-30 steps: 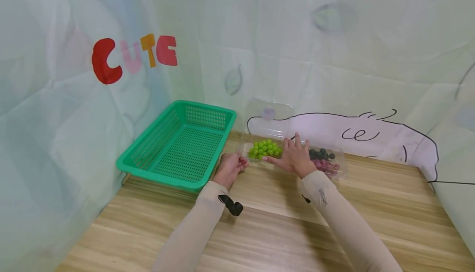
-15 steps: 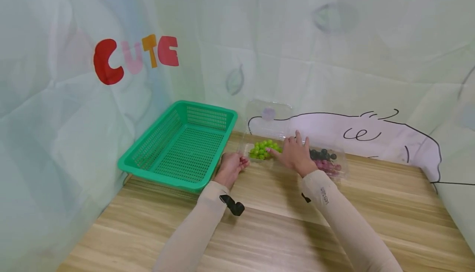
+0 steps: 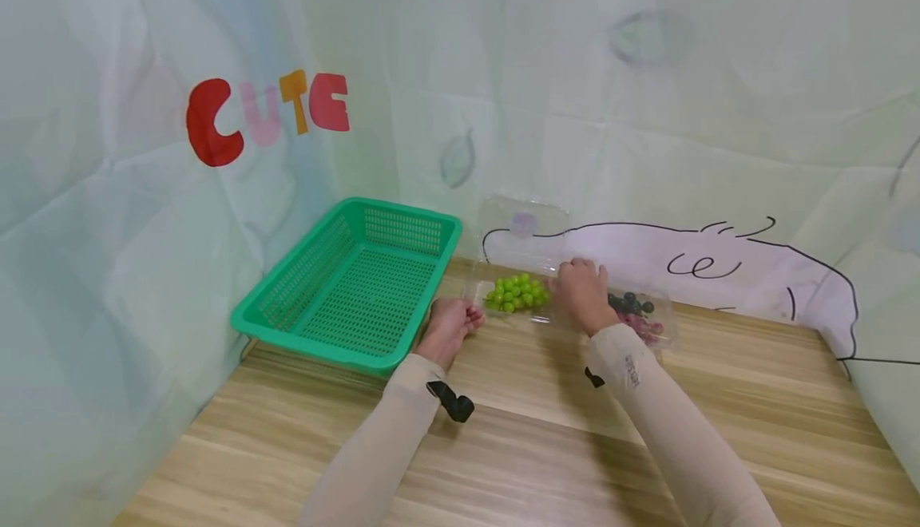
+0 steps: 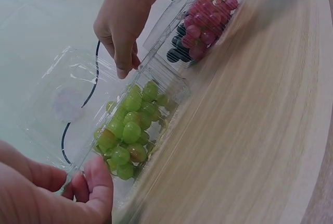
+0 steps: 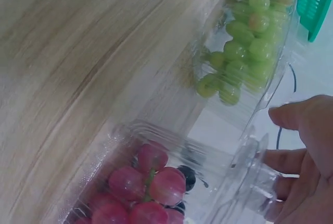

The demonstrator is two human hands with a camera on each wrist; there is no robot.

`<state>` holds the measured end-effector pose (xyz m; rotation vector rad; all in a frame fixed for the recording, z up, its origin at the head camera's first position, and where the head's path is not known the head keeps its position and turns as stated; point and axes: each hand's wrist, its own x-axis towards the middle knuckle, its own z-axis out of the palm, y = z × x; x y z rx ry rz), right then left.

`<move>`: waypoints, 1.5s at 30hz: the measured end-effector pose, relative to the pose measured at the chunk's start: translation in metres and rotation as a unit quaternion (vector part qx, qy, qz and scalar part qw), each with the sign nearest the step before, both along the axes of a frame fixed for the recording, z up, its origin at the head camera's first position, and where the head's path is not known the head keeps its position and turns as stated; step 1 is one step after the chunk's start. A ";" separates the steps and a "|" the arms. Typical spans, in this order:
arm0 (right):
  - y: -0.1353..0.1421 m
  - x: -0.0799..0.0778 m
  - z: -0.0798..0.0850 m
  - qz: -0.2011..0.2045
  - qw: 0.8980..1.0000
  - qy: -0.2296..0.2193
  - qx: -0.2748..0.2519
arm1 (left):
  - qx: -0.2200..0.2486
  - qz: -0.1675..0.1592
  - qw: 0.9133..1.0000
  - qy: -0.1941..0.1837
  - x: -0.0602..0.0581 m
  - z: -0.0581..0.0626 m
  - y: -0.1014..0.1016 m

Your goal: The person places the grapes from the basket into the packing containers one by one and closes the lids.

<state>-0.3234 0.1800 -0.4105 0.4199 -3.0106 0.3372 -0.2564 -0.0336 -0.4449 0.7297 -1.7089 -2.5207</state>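
Note:
A clear plastic clamshell box [image 4: 179, 86] of green grapes [image 3: 517, 293] stands against the back wall. Its lid [image 3: 523, 227] is raised. My left hand [image 3: 447, 326] pinches the box's left edge; in the left wrist view, its thumb and fingers [image 4: 99, 177] meet there. To the right sits a second clear box [image 5: 138, 126] with red grapes [image 5: 127, 182] and dark grapes [image 4: 179, 52]. My right hand [image 3: 584, 295] is where the two boxes adjoin. In the right wrist view, its thumb stands apart from its bent fingers, which reach the second box's rim, with nothing visible held between.
A green perforated plastic basket [image 3: 345, 351] sits on the left of the wooden table [image 3: 517, 463], close to my left hand. Fabric walls [image 3: 402, 144] with printed drawings and coloured letters enclose the table at the back and left.
My right hand has drawn in its spread fingers, and its thumb has moved off the green grapes toward the right. The left hand stays at the box's edge.

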 end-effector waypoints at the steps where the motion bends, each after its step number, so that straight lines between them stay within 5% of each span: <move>1: 0.001 -0.001 0.000 -0.002 1.000 0.006 -0.002 | -0.001 -0.001 1.000 -0.001 0.000 0.000 0.000; 9: 0.003 -0.013 -0.004 -0.037 0.998 0.032 -0.049 | -0.002 -0.006 1.000 -0.003 0.000 -0.001 -0.001; 23: 0.005 -0.029 -0.007 -0.060 0.987 -0.007 -0.150 | -0.020 -0.009 1.000 -0.002 0.000 0.000 0.000; 45: 0.008 -0.032 -0.004 -0.091 0.978 0.001 -0.186 | -0.047 -0.018 0.999 0.005 0.002 0.002 -0.002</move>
